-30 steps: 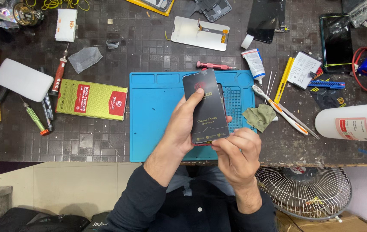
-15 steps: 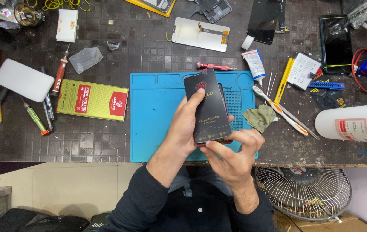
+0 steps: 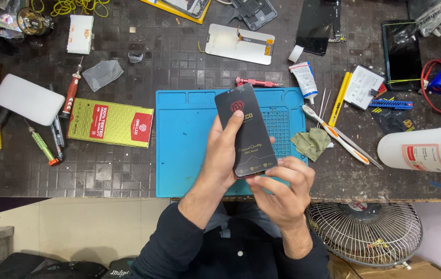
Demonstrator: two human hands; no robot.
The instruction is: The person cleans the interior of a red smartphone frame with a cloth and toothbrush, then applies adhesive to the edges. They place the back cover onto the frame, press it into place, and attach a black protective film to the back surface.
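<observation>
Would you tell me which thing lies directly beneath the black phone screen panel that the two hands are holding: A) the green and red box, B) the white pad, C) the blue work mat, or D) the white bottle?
C: the black screen panel, held by the left hand and right hand, sits above the blue work mat.

Even, diffuse overhead light falls on the dark table [image 3: 127, 170], leaving only faint, soft shadows; a pale sheen glints off the glossy black panel [image 3: 246, 132] and the white bottle [image 3: 427, 150], focus stays sharp throughout, with slight wide-angle bending toward the edges
</observation>
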